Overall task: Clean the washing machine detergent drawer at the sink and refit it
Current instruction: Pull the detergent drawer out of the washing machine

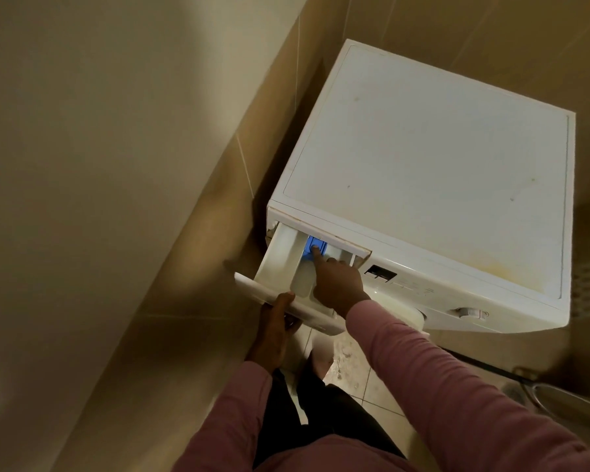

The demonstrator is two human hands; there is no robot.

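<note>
The left hand (273, 330) grips the front panel of the detergent drawer (280, 257), fingers curled under it. On its blue tab (309, 245) the right hand (338, 284) presses 1 straight index finger, the others curled; the drawer sticks out of the washing machine (423, 165)

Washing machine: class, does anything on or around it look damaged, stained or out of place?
Yes. The washing machine's top has a yellowish stain near its front edge, the casing corner beside the pulled-out detergent drawer looks chipped, and the floor tiles below show whitish grime.
</note>
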